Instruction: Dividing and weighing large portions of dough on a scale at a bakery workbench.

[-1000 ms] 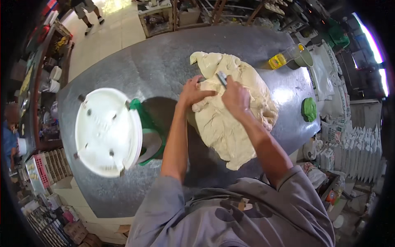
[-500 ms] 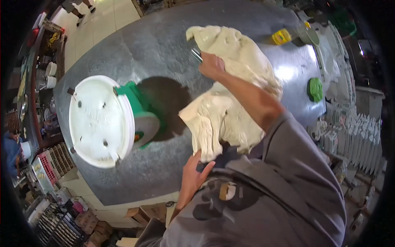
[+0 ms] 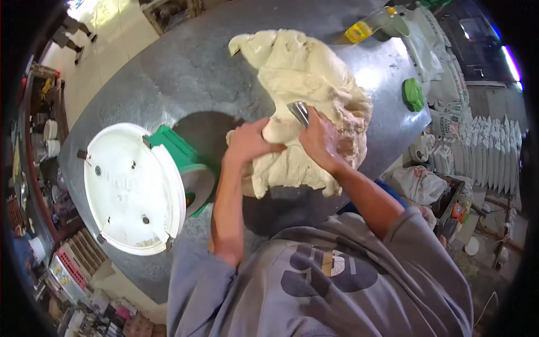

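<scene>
A big, pale, lumpy mass of dough [image 3: 314, 70] lies across the grey metal table. My right hand [image 3: 323, 137] is closed round a metal dough scraper [image 3: 298, 112], its shiny end pointing up and left over the dough. Close by on the left, my left hand [image 3: 250, 141] grips a bulging lump at the dough's near left edge, thumb and fingers on either side of it. Whether that lump is cut free from the mass I cannot tell. Left of my left hand stands a green scale [image 3: 174, 149] with a round white pan [image 3: 132, 191] facing up.
Toward the far right lie a clear bottle with a yellow label [image 3: 359, 31] and a grey bowl [image 3: 397, 27]. A green crumpled bundle [image 3: 413, 94] sits near the right table edge. Beyond that edge are white sacks [image 3: 443, 112]. A person's legs [image 3: 76, 36] show on the tiled floor, far left.
My left hand has gone from the dough's near corner up onto its left edge. My right hand has drawn the scraper back toward me and right. The view has shifted.
</scene>
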### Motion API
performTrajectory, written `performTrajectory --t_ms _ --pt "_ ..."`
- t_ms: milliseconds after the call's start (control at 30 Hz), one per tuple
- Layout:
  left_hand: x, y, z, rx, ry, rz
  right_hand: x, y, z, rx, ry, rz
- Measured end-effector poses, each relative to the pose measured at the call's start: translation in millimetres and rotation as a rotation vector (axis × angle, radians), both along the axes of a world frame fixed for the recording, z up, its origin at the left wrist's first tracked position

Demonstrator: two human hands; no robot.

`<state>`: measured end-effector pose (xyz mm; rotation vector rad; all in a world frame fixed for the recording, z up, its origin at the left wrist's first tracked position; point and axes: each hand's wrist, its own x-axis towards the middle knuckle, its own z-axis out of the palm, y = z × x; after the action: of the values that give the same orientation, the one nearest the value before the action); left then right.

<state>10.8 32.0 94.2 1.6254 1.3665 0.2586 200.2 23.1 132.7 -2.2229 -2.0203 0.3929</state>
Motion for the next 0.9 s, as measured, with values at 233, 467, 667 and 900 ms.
performTrajectory --t_ms 233,467,667,900 --pt "-6.1 -187.1 101.1 -0.111 0.279 0.225 -40.9 47.7 -62.4 0.037 0.119 0.285" --pt "-34.5 -85.5 117.2 0.479 0.013 0.254 -10.0 38.6 31.3 0.322 0.486 -0.069" --pt "9.7 23.4 -51.9 0.008 0.35 -0.354 -4.4 -35.1 -1.8 0.087 0.1 -0.161" --pt "-20.8 -72.4 8.3 0.041 0.429 -0.385 -13.2 -42.9 -109.2 0.231 0.055 0.043"
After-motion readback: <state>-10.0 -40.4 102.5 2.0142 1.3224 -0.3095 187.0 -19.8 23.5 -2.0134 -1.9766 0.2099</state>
